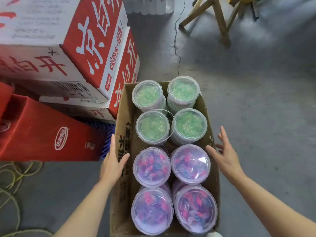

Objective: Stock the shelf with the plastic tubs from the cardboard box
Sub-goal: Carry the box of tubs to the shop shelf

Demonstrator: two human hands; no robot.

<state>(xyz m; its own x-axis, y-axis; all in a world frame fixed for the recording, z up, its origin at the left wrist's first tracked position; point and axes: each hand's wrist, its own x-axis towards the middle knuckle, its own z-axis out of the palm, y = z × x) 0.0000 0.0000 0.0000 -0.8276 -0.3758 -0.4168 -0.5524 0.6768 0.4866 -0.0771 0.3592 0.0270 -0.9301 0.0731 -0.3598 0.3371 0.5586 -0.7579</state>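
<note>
An open cardboard box (122,134) stands on the concrete floor, packed with several clear plastic tubs. Its far half holds tubs of green pieces (189,125). Its near half holds tubs of pink, purple and blue pieces (152,165). My left hand (112,164) lies flat against the box's left flap, fingers straight, thumb over the flap edge. My right hand (225,156) hovers with spread fingers just outside the box's right wall, touching nothing that I can see. No shelf is in view.
Red and white drink cartons (95,47) are stacked close against the box's left side, with a red carton (42,130) lower down. Yellow-green cord (13,177) loops on the floor at left. A wooden trestle (220,17) stands at the far right on cracked concrete.
</note>
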